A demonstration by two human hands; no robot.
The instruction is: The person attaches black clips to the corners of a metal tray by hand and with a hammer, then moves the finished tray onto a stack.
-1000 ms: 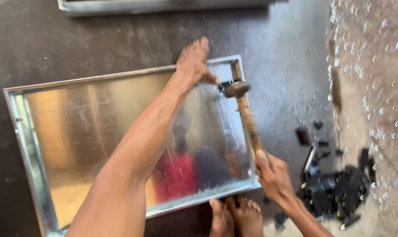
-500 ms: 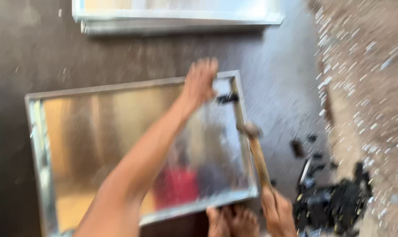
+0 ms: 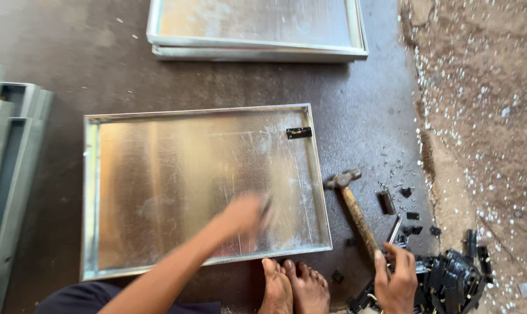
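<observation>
While the hammer lies loose on the floor beside the metal tray, the right hand reaches open-fingered into black parts; the blurred left hand over the tray has an unclear grip.

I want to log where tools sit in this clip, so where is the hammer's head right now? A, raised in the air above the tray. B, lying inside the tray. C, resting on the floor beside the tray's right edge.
C: the hammer lies with its head on the dark floor, just outside the right rim of the metal tray.
</observation>
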